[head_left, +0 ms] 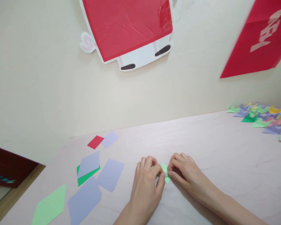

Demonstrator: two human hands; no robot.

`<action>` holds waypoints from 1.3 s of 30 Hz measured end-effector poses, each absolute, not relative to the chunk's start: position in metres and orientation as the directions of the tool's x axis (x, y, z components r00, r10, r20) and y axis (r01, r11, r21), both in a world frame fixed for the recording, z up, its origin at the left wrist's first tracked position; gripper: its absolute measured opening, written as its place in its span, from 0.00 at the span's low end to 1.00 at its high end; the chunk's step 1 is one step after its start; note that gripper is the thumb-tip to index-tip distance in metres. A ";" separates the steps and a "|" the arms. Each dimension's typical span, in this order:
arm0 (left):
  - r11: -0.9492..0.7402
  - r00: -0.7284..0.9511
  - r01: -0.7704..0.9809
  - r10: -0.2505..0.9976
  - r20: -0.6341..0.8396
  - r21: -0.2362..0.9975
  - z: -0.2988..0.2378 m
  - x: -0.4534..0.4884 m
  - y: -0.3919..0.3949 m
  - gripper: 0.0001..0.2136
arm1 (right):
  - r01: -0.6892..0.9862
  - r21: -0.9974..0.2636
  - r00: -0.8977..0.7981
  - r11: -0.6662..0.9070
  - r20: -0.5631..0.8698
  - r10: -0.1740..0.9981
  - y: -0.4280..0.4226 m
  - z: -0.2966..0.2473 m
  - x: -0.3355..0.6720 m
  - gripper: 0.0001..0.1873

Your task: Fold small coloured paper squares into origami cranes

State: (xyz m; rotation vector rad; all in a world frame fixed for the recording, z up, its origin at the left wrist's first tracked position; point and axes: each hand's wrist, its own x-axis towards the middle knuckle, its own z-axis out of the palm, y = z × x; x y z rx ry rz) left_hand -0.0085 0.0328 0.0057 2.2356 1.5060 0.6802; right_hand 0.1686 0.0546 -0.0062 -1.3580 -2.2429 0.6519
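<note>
A small folded piece of light green paper (165, 172) lies on the table (215, 150) between both of my hands. My left hand (147, 182) has its fingers curled and pinches the paper's left side. From the right, my right hand (184, 172) pinches the same piece with bent fingers. Most of the paper is hidden under my fingertips.
Loose paper sheets lie at the left: lavender ones (110, 173), a dark green one (85, 178), a light green one (50, 206) and a red one (95, 142). A heap of folded coloured paper shapes (264, 120) sits at the far right. The wall carries red posters (128, 28).
</note>
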 end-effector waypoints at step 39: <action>-0.340 0.311 0.916 0.937 0.160 0.212 -0.009 0.004 0.039 0.07 | 0.710 -0.577 -0.404 0.404 0.137 0.905 0.053 -0.004 0.167 0.10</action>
